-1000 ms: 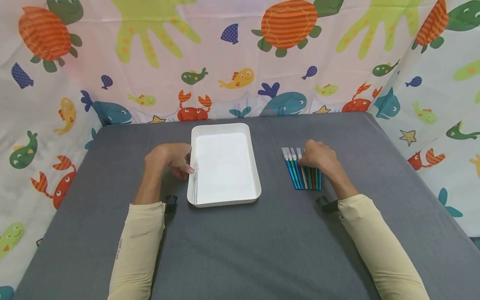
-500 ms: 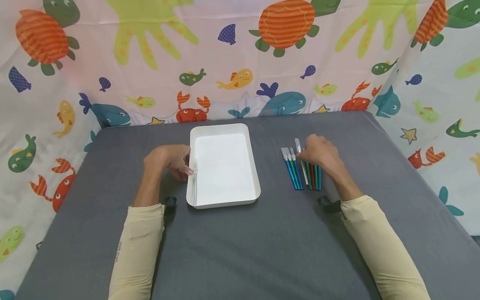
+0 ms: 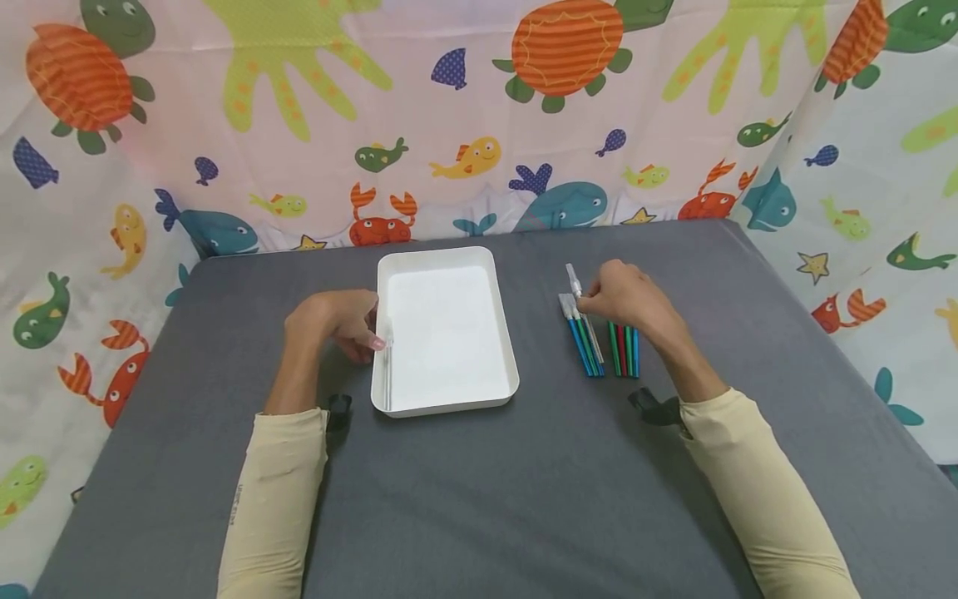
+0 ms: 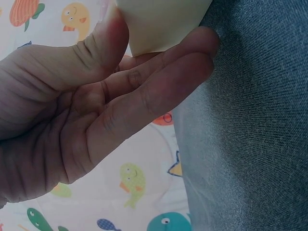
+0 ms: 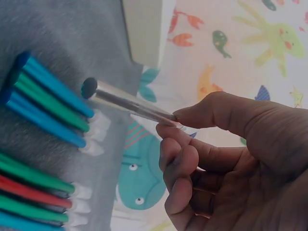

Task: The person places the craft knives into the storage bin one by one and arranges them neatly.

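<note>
My left hand [image 3: 340, 320] pinches the left wall of a white rectangular tray [image 3: 452, 333], thumb over the rim and fingers outside it. A slim silver craft knife [image 3: 388, 374] with a clear cap lies along the tray's left side. In my right hand [image 3: 624, 293], thumb and fingertips pinch another silver craft knife [image 5: 120, 101] near its capped end. Its silver handle points away from the hand in the right wrist view. Below it in the head view lie coloured craft knives with clear caps: a blue-green-blue set [image 3: 582, 348] and a green, red and blue set [image 3: 624, 349].
A grey cloth covers the table [image 3: 479, 499]. Behind it and along both sides hangs a white curtain [image 3: 314, 179] printed with sea animals. The tray stands left of the knives, with grey cloth between them.
My right hand has drawn the silver craft knife up out of the row and moved it leftward over the blue-green-blue set, leaving a gap. My left hand stays at the tray.
</note>
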`<state>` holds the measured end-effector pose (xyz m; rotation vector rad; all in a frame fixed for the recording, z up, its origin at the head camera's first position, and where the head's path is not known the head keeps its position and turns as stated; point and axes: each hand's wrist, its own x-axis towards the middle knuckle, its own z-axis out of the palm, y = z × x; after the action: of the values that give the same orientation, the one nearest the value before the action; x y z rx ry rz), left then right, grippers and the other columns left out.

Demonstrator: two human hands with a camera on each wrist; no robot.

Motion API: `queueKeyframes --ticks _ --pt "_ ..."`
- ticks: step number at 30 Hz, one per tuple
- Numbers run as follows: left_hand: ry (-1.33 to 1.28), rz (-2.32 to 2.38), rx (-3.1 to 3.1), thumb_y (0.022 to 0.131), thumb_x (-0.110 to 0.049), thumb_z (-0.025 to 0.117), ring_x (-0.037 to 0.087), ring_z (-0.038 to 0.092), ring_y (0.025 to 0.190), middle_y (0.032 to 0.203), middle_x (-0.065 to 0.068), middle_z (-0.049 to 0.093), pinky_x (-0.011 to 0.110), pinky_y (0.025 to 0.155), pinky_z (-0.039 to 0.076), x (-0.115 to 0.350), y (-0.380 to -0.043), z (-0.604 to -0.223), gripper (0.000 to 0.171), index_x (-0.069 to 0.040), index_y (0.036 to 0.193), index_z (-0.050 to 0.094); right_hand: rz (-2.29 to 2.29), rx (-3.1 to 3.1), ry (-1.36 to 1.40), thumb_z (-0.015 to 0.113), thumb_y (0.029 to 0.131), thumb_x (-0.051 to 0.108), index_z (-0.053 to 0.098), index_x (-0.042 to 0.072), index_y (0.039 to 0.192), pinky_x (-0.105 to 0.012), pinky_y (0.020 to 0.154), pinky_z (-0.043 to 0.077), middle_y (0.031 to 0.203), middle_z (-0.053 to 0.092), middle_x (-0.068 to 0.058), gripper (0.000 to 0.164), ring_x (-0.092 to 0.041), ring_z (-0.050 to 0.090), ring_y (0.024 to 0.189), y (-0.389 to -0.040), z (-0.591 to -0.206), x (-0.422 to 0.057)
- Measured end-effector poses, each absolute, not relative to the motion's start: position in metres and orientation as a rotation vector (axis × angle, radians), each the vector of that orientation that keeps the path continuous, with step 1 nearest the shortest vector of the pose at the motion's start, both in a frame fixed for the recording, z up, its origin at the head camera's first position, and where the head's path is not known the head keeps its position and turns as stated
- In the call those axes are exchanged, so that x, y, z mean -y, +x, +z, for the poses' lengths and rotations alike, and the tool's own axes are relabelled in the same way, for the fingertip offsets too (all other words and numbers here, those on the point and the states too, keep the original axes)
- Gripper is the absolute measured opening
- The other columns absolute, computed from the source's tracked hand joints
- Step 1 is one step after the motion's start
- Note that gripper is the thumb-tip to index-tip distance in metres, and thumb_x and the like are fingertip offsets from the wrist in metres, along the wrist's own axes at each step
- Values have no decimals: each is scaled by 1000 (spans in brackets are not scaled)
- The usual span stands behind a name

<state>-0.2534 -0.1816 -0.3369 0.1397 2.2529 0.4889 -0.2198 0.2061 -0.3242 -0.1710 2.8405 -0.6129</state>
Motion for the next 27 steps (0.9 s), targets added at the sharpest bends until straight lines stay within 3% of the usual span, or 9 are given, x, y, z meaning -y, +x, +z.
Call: queueKeyframes --ticks 7,13,17,27 --pt "143 493 -2245 95 -20 78 22 78 94 120 20 70 41 100 61 180 -254 -337 58 3 138 47 -666 -2819 -209 65 96 20 71 4 68 -30 53 28 55 32 7 32 -12 32 53 -216 -313 -198" --pt "148 499 -2244 95 -20 78 22 78 95 121 22 69 41 99 62 180 -254 -336 59 4 139 46 -711 -2802 -277 64 94 20 49 15 53 -28 53 20 55 25 9 44 -9 24 53 -218 -309 -192" --pt "147 504 -2244 96 -20 77 22 78 95 124 23 68 40 99 62 181 -254 -335 59 5 140 46 -756 -2787 -331 62 92 17 39 18 51 -27 54 17 55 24 9 47 -8 21 53 -220 -308 -185" --pt "142 495 -2237 96 -22 77 22 77 96 125 23 68 39 99 62 180 -254 -337 61 4 141 46 -850 -2723 -372 59 91 14 35 18 51 -27 55 15 55 22 8 46 -9 17 53 -225 -310 -159"
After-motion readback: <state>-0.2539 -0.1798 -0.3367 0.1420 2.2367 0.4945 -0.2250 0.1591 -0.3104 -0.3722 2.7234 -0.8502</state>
